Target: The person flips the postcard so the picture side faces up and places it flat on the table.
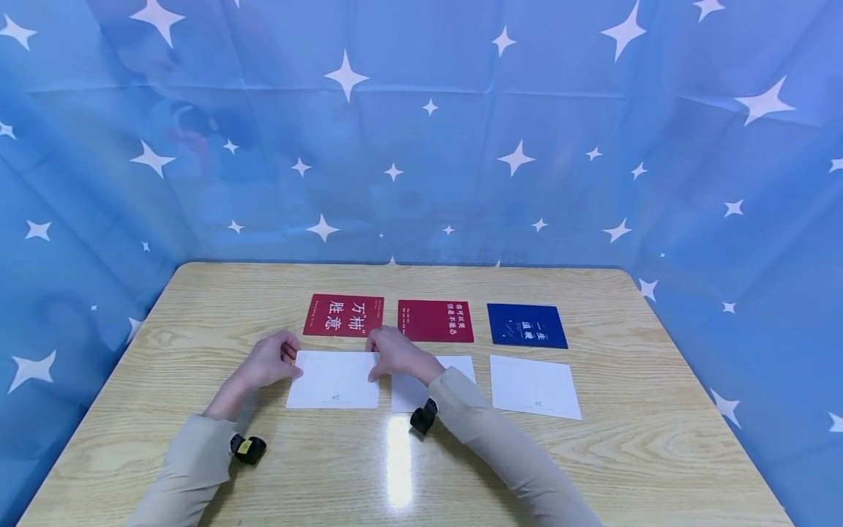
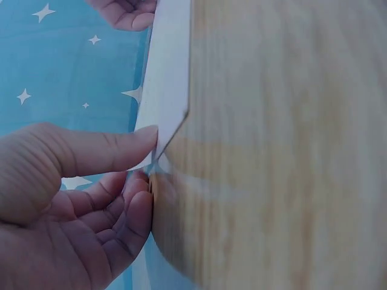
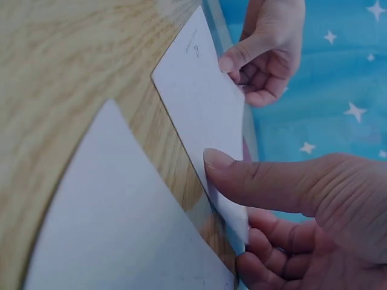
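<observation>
Holding one white card [image 1: 332, 380] by its two short sides, the hands of the person work at the left end of the nearer row on the wooden tabletop [image 1: 658, 432]. The left hand [image 1: 271, 359] pinches the left edge: its thumb presses on the upper face near a corner, and the other fingers are curled below. The right hand [image 1: 398, 354] takes the opposite edge in a similar manner, with the thumb on top and the fingers bent under. Neither hand is widely open; the gap between thumb and fingers is small. Whether the card is slightly raised or lies flat, I cannot tell surely.

Just beside this card, to its right, lies a middle white card [image 1: 406, 395], partly covered by the right hand and forearm. Further right, a third white card [image 1: 535, 388] lies a little turned. Behind them, in the farther row, are a red card [image 1: 323, 315] with large white characters, a dark red card [image 1: 436, 322] with smaller writing, and a blue card [image 1: 527, 326].

Each wrist carries a black device, the left one [image 1: 253, 451] having a yellow label. Behind the tabletop hangs a blue curtain [image 1: 435, 183] with white stars.
</observation>
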`<act>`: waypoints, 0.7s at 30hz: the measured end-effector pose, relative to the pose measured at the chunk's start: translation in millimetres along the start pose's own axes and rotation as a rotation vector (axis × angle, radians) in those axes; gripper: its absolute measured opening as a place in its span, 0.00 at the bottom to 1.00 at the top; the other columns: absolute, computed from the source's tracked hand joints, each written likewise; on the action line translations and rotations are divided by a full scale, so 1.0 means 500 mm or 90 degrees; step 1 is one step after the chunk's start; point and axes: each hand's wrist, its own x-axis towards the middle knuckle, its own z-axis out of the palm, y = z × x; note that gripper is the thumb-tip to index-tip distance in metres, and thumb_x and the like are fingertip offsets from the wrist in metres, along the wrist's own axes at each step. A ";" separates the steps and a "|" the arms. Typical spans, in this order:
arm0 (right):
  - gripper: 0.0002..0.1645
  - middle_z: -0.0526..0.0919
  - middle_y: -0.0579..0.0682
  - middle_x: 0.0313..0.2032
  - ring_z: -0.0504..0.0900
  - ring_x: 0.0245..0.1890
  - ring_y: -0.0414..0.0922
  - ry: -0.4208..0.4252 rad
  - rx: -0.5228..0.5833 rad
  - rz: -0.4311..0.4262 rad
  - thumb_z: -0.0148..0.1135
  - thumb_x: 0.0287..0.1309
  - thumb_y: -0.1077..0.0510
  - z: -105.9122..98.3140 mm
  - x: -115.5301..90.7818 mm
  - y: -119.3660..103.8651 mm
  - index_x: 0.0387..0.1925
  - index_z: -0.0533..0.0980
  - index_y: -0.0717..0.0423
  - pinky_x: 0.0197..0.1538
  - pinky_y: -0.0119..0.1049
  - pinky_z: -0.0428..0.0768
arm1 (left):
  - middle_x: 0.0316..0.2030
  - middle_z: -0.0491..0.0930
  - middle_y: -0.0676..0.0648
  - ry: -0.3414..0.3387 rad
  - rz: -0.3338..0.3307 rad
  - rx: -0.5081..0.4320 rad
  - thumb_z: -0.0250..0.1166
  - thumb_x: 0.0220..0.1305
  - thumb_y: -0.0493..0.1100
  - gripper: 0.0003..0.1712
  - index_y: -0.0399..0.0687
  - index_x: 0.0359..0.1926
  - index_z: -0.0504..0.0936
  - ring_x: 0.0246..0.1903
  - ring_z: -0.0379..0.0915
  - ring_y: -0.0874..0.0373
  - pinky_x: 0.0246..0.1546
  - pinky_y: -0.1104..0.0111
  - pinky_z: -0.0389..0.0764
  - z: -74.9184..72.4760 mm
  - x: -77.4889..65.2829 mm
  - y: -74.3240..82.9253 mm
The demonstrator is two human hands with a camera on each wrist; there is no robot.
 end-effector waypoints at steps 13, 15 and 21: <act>0.17 0.77 0.45 0.27 0.70 0.27 0.40 0.021 0.093 0.000 0.75 0.42 0.57 0.007 -0.014 0.015 0.34 0.77 0.57 0.31 0.30 0.69 | 0.30 0.73 0.42 -0.040 -0.007 -0.080 0.67 0.47 0.29 0.17 0.27 0.40 0.72 0.30 0.67 0.55 0.27 0.72 0.71 -0.014 -0.006 -0.006; 0.16 0.75 0.45 0.23 0.69 0.24 0.39 0.027 0.119 -0.009 0.74 0.44 0.58 0.006 -0.015 0.019 0.34 0.77 0.58 0.28 0.28 0.68 | 0.31 0.73 0.42 -0.043 -0.012 -0.092 0.66 0.49 0.29 0.16 0.27 0.40 0.73 0.31 0.67 0.55 0.27 0.72 0.71 -0.018 -0.007 -0.006; 0.14 0.74 0.46 0.19 0.68 0.19 0.37 0.038 0.197 -0.042 0.69 0.50 0.61 -0.001 -0.023 0.023 0.37 0.74 0.61 0.25 0.27 0.67 | 0.31 0.73 0.43 -0.031 -0.008 -0.127 0.64 0.53 0.29 0.15 0.29 0.41 0.70 0.30 0.68 0.56 0.23 0.72 0.72 -0.029 -0.013 -0.004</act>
